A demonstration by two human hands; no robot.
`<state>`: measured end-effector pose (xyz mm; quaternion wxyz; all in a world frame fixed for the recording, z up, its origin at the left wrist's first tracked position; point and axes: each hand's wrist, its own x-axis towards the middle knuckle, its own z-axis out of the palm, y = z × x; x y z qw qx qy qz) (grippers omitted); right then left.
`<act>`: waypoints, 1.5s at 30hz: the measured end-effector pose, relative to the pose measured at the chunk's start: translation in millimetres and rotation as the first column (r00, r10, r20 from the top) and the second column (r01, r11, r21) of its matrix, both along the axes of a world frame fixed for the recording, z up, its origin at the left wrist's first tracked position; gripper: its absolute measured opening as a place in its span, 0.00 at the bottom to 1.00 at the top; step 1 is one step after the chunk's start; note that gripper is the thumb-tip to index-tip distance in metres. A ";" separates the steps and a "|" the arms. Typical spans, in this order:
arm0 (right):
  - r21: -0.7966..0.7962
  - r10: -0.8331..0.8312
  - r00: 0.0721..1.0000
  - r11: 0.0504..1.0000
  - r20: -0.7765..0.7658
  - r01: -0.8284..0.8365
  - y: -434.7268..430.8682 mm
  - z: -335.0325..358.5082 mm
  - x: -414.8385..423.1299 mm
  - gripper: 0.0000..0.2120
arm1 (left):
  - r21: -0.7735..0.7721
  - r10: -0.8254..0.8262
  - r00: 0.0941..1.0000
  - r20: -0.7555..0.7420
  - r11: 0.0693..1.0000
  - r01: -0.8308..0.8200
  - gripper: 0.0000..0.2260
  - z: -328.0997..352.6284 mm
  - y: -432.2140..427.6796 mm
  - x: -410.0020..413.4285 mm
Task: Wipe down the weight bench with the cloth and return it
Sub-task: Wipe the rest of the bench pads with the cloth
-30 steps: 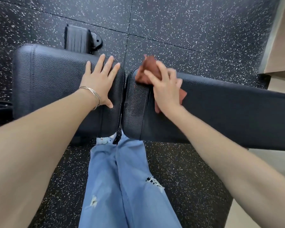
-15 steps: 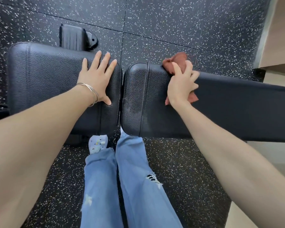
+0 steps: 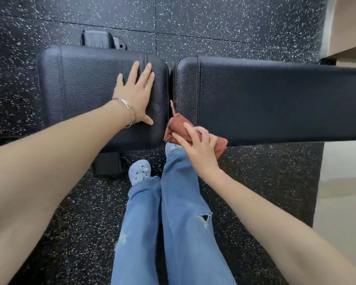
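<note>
A black padded weight bench lies across the view in two parts: a seat pad (image 3: 80, 89) on the left and a long back pad (image 3: 265, 99) on the right, with a narrow gap between them. My left hand (image 3: 135, 93) rests flat on the seat pad near the gap, fingers spread, holding nothing. My right hand (image 3: 197, 147) grips a bunched rust-red cloth (image 3: 177, 128) at the near left corner of the back pad, by the gap. Part of the cloth is hidden under my fingers.
Black speckled rubber flooring (image 3: 234, 21) surrounds the bench. A black bench foot (image 3: 97, 41) shows beyond the seat pad, and another frame part (image 3: 107, 165) sits below it. My legs in blue jeans (image 3: 173, 223) stand close to the bench. Pale flooring (image 3: 341, 192) lies at right.
My right hand has drawn the cloth from the far edge of the back pad to its near left corner. My left hand has stayed flat on the seat pad.
</note>
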<state>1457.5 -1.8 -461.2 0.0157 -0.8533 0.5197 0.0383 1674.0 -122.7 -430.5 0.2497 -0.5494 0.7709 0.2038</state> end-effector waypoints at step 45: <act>0.245 -0.361 0.922 0.915 0.142 0.321 -127.1 8.7 -10.3 0.14 | 0.053 -0.088 0.981 0.174 0.995 0.080 0.64 -0.7 33.9 -10.8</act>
